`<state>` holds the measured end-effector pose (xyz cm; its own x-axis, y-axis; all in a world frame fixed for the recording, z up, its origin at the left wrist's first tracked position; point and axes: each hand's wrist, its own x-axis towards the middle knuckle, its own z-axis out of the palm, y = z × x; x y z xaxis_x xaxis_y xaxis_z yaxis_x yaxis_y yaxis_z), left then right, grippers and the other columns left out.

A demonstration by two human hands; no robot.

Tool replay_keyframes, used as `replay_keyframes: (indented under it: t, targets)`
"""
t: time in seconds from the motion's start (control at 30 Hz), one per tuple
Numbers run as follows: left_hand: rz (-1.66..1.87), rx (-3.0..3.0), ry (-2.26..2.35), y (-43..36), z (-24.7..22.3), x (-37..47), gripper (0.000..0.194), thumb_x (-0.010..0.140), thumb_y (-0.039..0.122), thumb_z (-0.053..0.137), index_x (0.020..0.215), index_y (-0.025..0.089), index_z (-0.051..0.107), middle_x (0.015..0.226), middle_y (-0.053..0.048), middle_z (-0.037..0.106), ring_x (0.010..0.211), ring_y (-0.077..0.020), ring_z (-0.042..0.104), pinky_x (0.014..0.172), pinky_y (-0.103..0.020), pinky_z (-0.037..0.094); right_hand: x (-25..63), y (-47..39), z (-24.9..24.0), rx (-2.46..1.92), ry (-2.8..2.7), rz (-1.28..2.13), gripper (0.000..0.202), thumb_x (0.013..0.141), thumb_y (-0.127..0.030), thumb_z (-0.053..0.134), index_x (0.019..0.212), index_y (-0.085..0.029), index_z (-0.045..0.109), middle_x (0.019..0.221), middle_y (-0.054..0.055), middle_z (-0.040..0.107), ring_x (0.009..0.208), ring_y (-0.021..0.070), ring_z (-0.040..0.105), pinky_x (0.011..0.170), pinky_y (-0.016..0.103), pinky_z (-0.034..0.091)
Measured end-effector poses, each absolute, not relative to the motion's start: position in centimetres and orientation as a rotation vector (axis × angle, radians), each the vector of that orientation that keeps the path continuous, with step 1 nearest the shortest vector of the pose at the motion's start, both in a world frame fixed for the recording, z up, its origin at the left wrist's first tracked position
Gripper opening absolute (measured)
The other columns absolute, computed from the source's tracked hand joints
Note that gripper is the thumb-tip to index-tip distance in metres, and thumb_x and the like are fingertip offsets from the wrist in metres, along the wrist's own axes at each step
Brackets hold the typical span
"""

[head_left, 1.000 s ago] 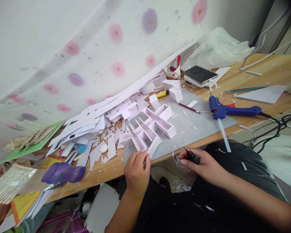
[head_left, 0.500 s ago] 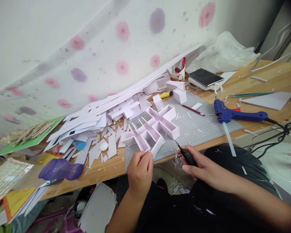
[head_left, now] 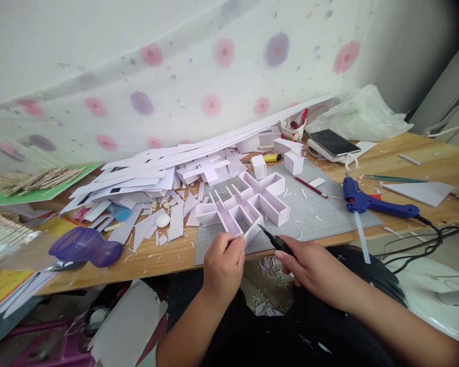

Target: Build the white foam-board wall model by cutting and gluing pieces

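A white foam-board model (head_left: 235,214) of joined open-topped troughs lies on the grey cutting mat (head_left: 317,219). My left hand (head_left: 225,262) pinches the model's near end at the mat's front edge. In my right hand (head_left: 306,262) is a black-handled craft knife (head_left: 277,242), its blade pointing up and left. The blade tip is at the right-hand wall of the model's near end; whether it touches I cannot tell. Behind the model stand a small white folded piece (head_left: 258,166) and an angled white piece (head_left: 292,162).
A blue glue gun (head_left: 378,201) with a glue stick lies at the right. Around the mat are a red pencil (head_left: 311,187), a yellow cutter (head_left: 271,158) and a phone (head_left: 334,142). White board scraps (head_left: 176,221) and a purple container (head_left: 86,246) crowd the left.
The craft knife has moved left, from beside the right trough to the near end of the model. My left hand keeps its pinch. The camera view has shifted.
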<state>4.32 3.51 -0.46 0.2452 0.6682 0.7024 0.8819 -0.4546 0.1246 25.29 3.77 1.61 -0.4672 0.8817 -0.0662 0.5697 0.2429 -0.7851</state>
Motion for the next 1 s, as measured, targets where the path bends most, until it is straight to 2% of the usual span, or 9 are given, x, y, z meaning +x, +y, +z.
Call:
replay_keyframes:
  t: [0.33,0.57,0.7,0.83,1.0]
  targets:
    - [-1.002,-2.232,-1.470,3.4,-0.3,4.3,0.015,0.086,0.014,0.054,0.079,0.017,0.067,0.075,-0.004,0.058,0.066,-0.0127,0.056,0.062,-0.023,0.047,24.2,4.4,2.0,-1.490,-2.272,0.909,0.034,0.095,-0.035,0.036,0.111,-0.013,0.058,0.075,0.010,0.071,0.055,0.0187,0.061,0.056,0.026,0.039]
    - [-1.015,-2.239,-1.459,3.5,-0.6,4.2,0.014,0.086,0.014,0.054,0.081,0.017,0.067,0.075,-0.004,0.058,0.066,-0.0130,0.057,0.061,-0.024,0.048,23.7,4.7,1.6,-1.623,-2.431,0.647,0.034,0.096,-0.034,0.035,0.108,-0.013,0.059,0.086,0.016,0.073,0.081,0.0301,0.069,0.063,0.031,0.040]
    - [-1.015,-2.251,-1.442,3.4,-0.9,4.0,0.012,0.085,0.014,0.056,0.091,0.018,0.066,0.082,-0.005,0.060,0.072,-0.0153,0.060,0.065,-0.026,0.051,23.5,4.4,1.9,-1.699,-2.517,0.510,0.038,0.096,-0.036,0.034,0.111,-0.012,0.058,0.084,0.018,0.073,0.079,0.0341,0.070,0.061,0.034,0.042]
    - [-1.035,-2.245,-1.435,3.1,-1.6,3.9,0.020,0.084,0.012,0.057,0.102,0.018,0.062,0.089,-0.007,0.061,0.080,-0.0175,0.063,0.071,-0.028,0.053,23.2,3.8,2.6,-1.762,-2.552,0.396,0.037,0.096,-0.036,0.034,0.109,-0.012,0.059,0.082,0.017,0.073,0.077,0.0343,0.070,0.058,0.034,0.043]
    - [-1.113,-2.248,-1.463,2.7,-2.4,3.9,0.015,0.085,0.014,0.057,0.099,0.019,0.059,0.087,-0.006,0.063,0.078,-0.0169,0.063,0.069,-0.027,0.053,23.1,3.4,2.7,-1.790,-2.572,0.331,0.036,0.096,-0.037,0.034,0.104,-0.013,0.059,0.081,0.016,0.073,0.075,0.0339,0.071,0.055,0.032,0.041]
